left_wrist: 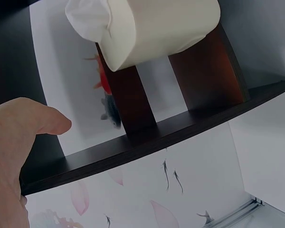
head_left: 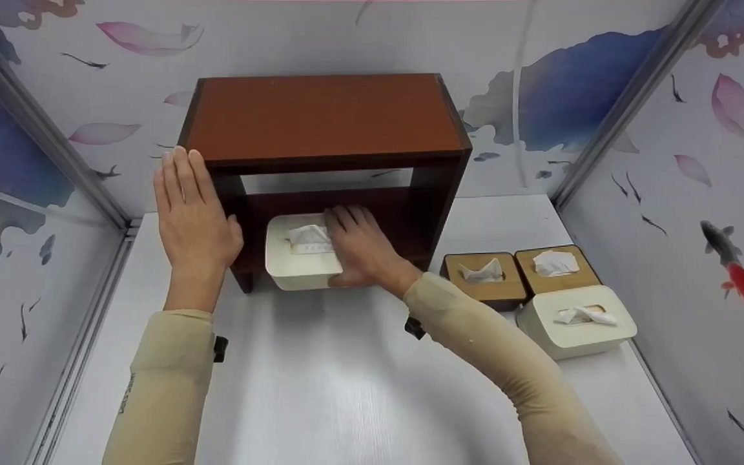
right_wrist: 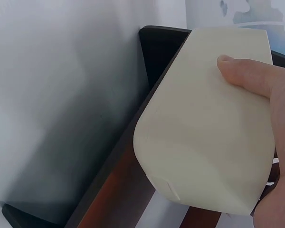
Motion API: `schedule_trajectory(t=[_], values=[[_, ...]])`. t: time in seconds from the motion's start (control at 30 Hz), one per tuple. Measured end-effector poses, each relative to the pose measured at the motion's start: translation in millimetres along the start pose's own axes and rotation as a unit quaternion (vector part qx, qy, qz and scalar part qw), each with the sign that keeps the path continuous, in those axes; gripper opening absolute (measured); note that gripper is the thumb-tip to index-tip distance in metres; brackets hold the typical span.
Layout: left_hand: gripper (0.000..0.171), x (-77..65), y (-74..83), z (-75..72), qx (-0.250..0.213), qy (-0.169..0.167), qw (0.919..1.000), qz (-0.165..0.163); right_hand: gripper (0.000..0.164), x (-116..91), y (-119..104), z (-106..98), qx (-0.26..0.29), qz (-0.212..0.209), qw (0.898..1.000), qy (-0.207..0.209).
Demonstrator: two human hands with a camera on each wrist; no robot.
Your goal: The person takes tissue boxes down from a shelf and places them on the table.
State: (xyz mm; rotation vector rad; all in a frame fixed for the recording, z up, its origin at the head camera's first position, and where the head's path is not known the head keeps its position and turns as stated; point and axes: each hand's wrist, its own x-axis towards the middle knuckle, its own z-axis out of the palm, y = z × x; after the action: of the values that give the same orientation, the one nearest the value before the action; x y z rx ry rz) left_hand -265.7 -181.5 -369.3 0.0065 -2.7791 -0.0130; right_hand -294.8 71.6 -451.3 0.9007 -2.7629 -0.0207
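A cream tissue box with white tissue poking from its top is at the front of a brown wooden shelf, over its lower board. My right hand grips the box's right end, the thumb on its front side in the right wrist view. The box covers part of the shelf there. My left hand rests along the shelf's left side, fingers straight and thumb apart. In the left wrist view, the left thumb shows beside the dark side panel, with the box further in.
To the right stand two wood-topped tissue boxes, one on the left and one on the right. Another cream tissue box is in front of them. Patterned panels wall in the white table.
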Motion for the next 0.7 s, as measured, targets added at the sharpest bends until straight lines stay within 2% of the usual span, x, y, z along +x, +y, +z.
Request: schedule_trajectory(t=[0.2,0.7], values=[[0.106,0.2,0.4,-0.6,0.006,0.0,1.0,0.001,0.12,-16,4,2,-0.004,-0.017,1.0,0.012],[0.105,-0.5,0.3,-1.3,0.002,-0.003,1.0,0.003,0.122,-57,11,9,0.001,-0.026,1.0,0.002]])
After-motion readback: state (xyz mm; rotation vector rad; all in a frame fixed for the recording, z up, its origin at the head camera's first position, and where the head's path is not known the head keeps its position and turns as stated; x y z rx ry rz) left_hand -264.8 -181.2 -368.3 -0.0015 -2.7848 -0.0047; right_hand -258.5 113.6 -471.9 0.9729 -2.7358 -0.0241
